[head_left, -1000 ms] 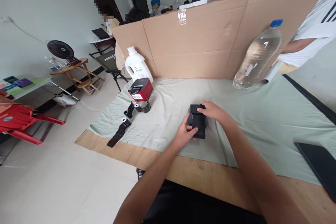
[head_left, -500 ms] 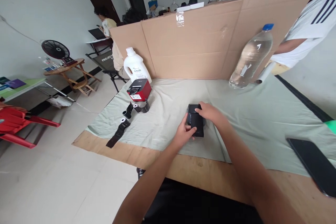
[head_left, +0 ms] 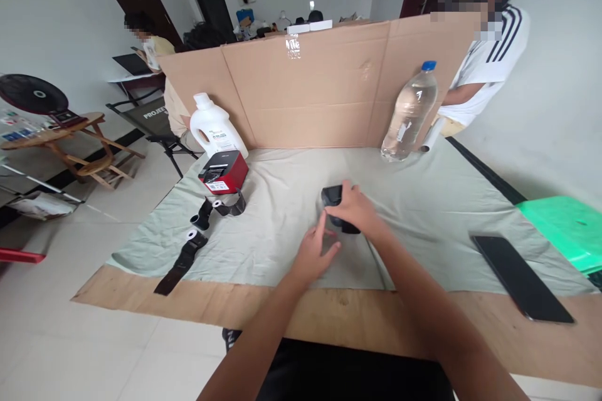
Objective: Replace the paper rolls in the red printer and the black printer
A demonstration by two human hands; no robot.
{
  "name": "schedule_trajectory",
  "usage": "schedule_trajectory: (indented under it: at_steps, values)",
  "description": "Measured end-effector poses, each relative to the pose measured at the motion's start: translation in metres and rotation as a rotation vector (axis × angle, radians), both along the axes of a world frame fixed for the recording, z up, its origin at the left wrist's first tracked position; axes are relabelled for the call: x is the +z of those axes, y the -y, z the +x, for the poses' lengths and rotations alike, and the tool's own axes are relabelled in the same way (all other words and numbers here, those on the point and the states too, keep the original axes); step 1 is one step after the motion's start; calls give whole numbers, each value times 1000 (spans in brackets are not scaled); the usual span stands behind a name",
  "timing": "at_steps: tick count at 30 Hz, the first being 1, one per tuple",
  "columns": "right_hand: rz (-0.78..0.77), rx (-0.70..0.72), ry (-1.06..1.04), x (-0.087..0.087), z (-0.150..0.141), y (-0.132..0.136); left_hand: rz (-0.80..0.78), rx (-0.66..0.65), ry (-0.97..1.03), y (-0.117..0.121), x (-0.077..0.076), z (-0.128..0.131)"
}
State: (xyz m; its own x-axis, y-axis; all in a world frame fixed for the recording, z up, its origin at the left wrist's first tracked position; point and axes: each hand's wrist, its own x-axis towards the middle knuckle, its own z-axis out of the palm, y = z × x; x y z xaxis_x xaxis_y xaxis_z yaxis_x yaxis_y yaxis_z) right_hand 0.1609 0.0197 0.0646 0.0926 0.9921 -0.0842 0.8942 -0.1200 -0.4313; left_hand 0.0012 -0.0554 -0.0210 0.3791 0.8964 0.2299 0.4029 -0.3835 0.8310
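Note:
A small black boxy device (head_left: 332,195) rests on the pale green cloth just ahead of me; its exact kind I cannot make out. Over its top and right side lies my right hand (head_left: 356,208), fingers closed around it and covering much of it. My left hand (head_left: 314,252) is at the near left of the device with thumb and fingers apart. Its index fingertip reaches the device's left side, close to the right hand's fingers; whether it touches is unclear. A dark part of the device shows below my right hand.
Left on the cloth (head_left: 291,200) are a red-and-black printer (head_left: 236,174), a white jug (head_left: 216,128) and unrolled black strips (head_left: 181,265). A water bottle (head_left: 410,114) stands by the cardboard screen (head_left: 310,97). A dark phone-like slab (head_left: 522,279) lies right. Two people are beyond.
My left hand has drawn back from the device's side, its fingers opening. My right hand has shifted further over the device, hiding more of it. The camera view has turned right.

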Motion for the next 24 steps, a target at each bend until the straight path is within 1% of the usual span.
schedule_trajectory:
  at_steps: [2, 4, 6, 8, 11, 13, 17, 20, 21, 22, 24]
  values:
    - [47, -86, -22, 4, 36, -2, 181, -67, -266, 5, -3, 1]
    - [120, -195, 12, 4, 79, -6, 262, -106, -474, 9, -8, 4]
    - [149, -294, 85, 0, 122, -8, 275, -116, -612, 13, -15, 7]
    - [142, -377, 142, -7, 159, -10, 266, -127, -697, 15, -18, 7]
    - [121, -447, 184, -16, 196, -13, 252, -148, -757, 17, -18, 6]
    - [104, -458, 194, -21, 208, -16, 248, -151, -766, 17, -17, 5]
    - [71, -443, 172, -30, 215, -21, 230, -152, -750, 16, -16, 7]
    - [71, -452, 192, -35, 215, -23, 169, -171, -704, 17, -7, 7]
    - [106, -456, 234, -37, 213, -22, 142, -193, -677, 18, -1, 4]
    - [174, -447, 290, -38, 209, -22, 109, -225, -644, 20, 6, 0]
    - [387, -373, 406, -40, 193, -21, 25, -267, -545, 27, 22, -16]
